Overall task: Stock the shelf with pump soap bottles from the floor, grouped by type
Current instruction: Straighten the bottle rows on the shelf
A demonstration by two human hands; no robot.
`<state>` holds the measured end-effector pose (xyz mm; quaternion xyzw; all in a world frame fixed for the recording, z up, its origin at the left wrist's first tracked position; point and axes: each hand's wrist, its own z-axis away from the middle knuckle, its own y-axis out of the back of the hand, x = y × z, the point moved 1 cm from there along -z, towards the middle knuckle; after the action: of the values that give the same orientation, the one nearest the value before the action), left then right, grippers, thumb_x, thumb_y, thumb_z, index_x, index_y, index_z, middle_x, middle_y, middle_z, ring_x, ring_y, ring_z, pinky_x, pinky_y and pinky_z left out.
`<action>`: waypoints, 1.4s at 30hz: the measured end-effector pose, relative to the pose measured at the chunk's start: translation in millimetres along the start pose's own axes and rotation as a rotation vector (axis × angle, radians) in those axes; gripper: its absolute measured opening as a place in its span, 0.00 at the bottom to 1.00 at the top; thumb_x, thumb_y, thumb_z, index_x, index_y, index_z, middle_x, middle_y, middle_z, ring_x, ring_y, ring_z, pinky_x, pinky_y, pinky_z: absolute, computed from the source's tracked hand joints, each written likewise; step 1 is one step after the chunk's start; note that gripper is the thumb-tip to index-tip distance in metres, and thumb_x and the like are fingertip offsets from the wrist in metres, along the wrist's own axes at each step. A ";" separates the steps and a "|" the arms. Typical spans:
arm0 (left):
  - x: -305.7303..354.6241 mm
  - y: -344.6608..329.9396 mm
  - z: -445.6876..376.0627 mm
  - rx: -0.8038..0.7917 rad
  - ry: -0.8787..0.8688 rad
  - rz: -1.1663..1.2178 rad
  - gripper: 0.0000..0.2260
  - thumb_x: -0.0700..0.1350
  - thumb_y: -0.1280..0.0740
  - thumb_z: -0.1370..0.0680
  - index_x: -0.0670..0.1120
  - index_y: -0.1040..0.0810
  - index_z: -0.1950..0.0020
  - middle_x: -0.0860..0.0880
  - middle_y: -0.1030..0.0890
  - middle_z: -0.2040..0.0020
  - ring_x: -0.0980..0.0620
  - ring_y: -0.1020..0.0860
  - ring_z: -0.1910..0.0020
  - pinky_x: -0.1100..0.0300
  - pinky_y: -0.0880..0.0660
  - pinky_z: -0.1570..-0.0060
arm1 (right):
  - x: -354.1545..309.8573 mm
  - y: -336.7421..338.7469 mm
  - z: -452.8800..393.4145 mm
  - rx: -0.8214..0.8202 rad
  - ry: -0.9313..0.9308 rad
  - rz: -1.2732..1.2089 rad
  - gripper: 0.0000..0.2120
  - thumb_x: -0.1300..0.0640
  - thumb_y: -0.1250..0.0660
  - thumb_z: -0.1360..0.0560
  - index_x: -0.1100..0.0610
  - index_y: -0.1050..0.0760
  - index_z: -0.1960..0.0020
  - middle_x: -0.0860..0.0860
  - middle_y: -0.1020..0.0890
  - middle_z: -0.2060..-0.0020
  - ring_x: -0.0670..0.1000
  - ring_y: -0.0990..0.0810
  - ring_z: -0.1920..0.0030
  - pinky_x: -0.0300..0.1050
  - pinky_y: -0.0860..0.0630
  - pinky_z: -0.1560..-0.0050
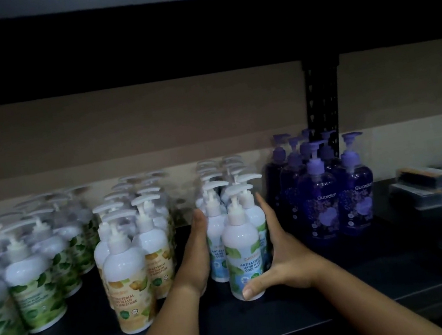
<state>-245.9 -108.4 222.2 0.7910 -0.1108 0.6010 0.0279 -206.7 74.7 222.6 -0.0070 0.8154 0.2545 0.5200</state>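
Only two bare forearms and two bare hands of the person are seen, entering from the lower edge of the view. No sleeve, glove, watch, ring or bracelet is worn on the left hand [197, 255] or its wrist, and the same is seen of the right hand [284, 256], whose forearm is uncovered as far as the frame's edge. The nails are kept short and unpainted, as is shown by the thumbnail at the front of the right hand, while finer detail is lost in the dim light.
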 end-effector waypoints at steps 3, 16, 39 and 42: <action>-1.8 4.7 -2.0 0.011 0.004 0.016 0.31 0.68 0.50 0.21 0.54 0.24 0.27 0.54 0.15 0.37 0.55 0.16 0.39 0.64 0.19 0.49 | 1.8 -0.6 -1.1 -0.012 -0.024 -0.018 0.74 0.65 0.14 0.40 0.41 0.67 0.19 0.29 0.36 0.26 0.31 0.32 0.29 0.28 0.29 0.38; -0.8 4.6 -0.9 0.024 -0.014 0.018 0.32 0.71 0.46 0.21 0.57 0.28 0.23 0.55 0.19 0.31 0.55 0.20 0.32 0.48 0.26 0.30 | 18.4 6.4 -32.9 0.119 -0.048 -0.166 0.60 0.13 0.38 0.44 0.37 0.52 0.20 0.26 0.36 0.28 0.31 0.33 0.29 0.31 0.36 0.30; 11.0 -4.8 13.0 0.119 0.005 0.021 0.26 0.66 0.55 0.18 0.58 0.22 0.35 0.67 0.15 0.52 0.71 0.18 0.53 0.72 0.23 0.55 | 9.8 -3.7 -41.3 0.310 -0.247 -0.303 0.37 0.21 0.50 0.28 0.38 0.31 0.26 0.32 0.25 0.34 0.37 0.27 0.33 0.42 0.34 0.29; 14.4 -4.5 28.1 0.175 0.014 -0.020 0.26 0.68 0.51 0.18 0.58 0.29 0.27 0.70 0.21 0.43 0.76 0.23 0.51 0.77 0.27 0.48 | -0.7 -12.6 -26.3 0.284 -0.235 -0.296 0.53 0.15 0.44 0.36 0.39 0.48 0.18 0.39 0.41 0.20 0.44 0.40 0.22 0.52 0.44 0.20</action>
<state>-214.8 -111.0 228.6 0.7874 -0.0495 0.6135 -0.0344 -225.0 52.5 226.7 -0.0233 0.7669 0.0572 0.6387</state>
